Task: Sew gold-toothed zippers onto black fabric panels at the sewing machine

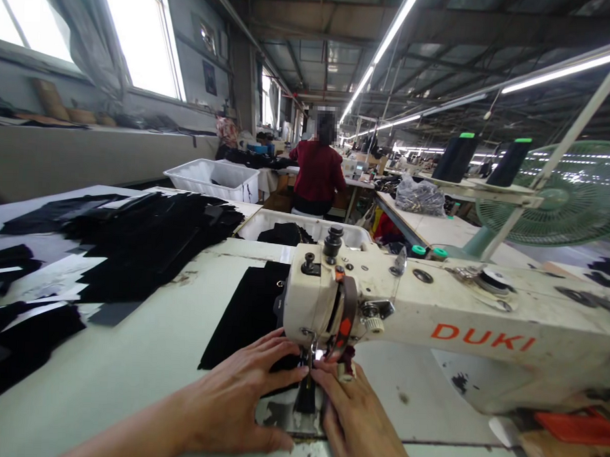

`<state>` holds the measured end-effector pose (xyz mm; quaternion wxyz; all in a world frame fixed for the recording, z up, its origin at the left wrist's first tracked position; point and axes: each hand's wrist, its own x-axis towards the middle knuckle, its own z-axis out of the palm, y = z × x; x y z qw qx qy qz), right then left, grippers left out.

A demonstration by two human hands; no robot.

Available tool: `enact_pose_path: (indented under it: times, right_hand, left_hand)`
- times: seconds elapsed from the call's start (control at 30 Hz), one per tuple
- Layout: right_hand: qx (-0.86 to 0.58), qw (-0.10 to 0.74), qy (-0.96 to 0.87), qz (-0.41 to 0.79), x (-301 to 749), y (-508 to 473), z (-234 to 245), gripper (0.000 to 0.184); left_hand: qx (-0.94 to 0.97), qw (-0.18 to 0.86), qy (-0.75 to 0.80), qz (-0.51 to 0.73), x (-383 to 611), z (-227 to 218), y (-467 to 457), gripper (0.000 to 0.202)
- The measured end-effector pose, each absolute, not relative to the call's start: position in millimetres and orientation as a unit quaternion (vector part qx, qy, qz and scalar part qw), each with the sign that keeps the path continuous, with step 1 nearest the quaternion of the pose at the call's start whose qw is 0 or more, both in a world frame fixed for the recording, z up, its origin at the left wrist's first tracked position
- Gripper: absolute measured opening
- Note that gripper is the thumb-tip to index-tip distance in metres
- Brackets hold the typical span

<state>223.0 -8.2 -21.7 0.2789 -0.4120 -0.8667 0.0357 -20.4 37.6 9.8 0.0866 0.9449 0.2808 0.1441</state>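
A cream sewing machine (pixel 402 305) stands in front of me, with its needle and presser foot (pixel 308 372) low over the metal plate. My left hand (pixel 252 386) lies spread with its fingers apart, its fingertips resting on a black fabric panel (pixel 239 313) left of the needle. A small black fabric end (pixel 306 398) shows between my hands, just in front of the foot. On the right of the foot, my right hand (pixel 356 410) is closed, fingers bent and together, the tips close to the needle. What those fingertips pinch is hidden.
Black fabric pieces (pixel 155 230) lie in piles on the left of the table. Behind the machine stand a white bin (pixel 349 233) and another white tub (pixel 214 175). Thread cones (pixel 455 160) and a green fan (pixel 561 197) are at right. A person in red (pixel 317 169) sits ahead.
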Motion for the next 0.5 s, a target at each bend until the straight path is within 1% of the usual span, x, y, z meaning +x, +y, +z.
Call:
enact_pose_path:
  times: [0.17, 0.3, 0.33, 0.43, 0.47, 0.5]
  right_hand:
    - [-0.416, 0.253, -0.874, 0.019, 226.1, -6.9, -25.3, 0.064]
    - [-0.411, 0.236, -0.881, -0.006, 230.2, -6.0, -30.3, 0.065]
    - [-0.407, 0.235, -0.882, -0.017, 231.2, -5.4, -31.9, 0.064]
    - [-0.389, 0.24, -0.888, -0.051, 235.6, -1.6, -38.7, 0.062]
    - [-0.379, 0.243, -0.891, -0.061, 238.4, 0.6, -41.6, 0.061]
    - [-0.368, 0.247, -0.894, -0.071, 241.9, 3.2, -44.5, 0.061]
  left_hand:
    - [0.943, 0.101, 0.271, 0.165, -18.3, 15.3, 37.2, 0.069]
    - [0.939, 0.138, 0.275, 0.154, -20.1, 18.8, 36.7, 0.068]
    - [0.938, 0.157, 0.27, 0.153, -21.1, 19.4, 38.6, 0.064]
    - [0.928, 0.191, 0.274, 0.167, -24.5, 20.0, 53.6, 0.038]
    - [0.925, 0.184, 0.287, 0.169, -25.6, 19.5, 61.2, 0.035]
    - [0.922, 0.169, 0.304, 0.168, -26.8, 18.9, 69.0, 0.037]
